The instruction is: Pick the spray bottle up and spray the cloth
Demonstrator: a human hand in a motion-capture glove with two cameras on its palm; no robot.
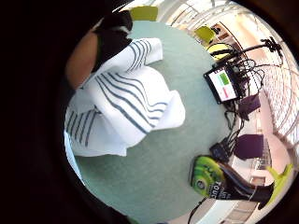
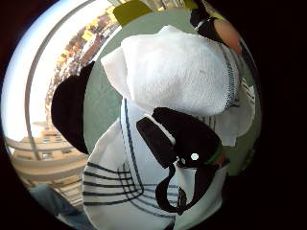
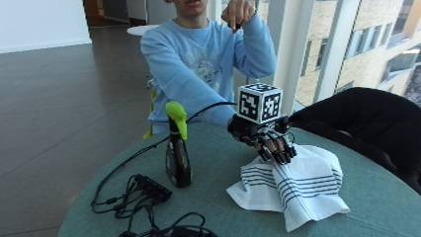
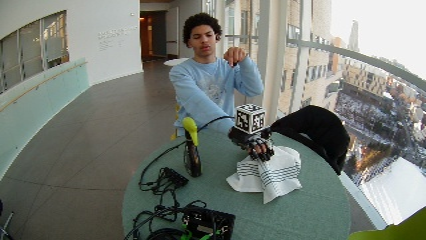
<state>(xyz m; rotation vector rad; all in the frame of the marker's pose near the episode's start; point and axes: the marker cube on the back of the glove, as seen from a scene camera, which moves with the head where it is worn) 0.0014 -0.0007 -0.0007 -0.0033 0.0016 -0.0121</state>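
A white cloth with dark stripes (image 3: 296, 185) lies bunched on the round green table (image 3: 217, 217). My gloved right hand (image 3: 266, 136) is above its near edge with fingers pointing down and curled, pinching a raised fold of the cloth. That fold fills much of the thumb side palm view (image 2: 177, 72), and the cloth spreads across the little finger side palm view (image 1: 126, 98). The spray bottle (image 3: 178, 158), dark with a green trigger head, stands upright on the table to the side of the cloth, apart from the hand. It also shows near the table's rim (image 1: 219, 179). The bare left hand (image 3: 238, 12) is raised.
Black cables and a small hub (image 3: 148, 190) lie on the table beside the bottle. A screen device (image 1: 223, 84) sits near the table edge. A black chair back (image 3: 368, 123) stands close behind the cloth. Bare table surface lies in front of the cloth.
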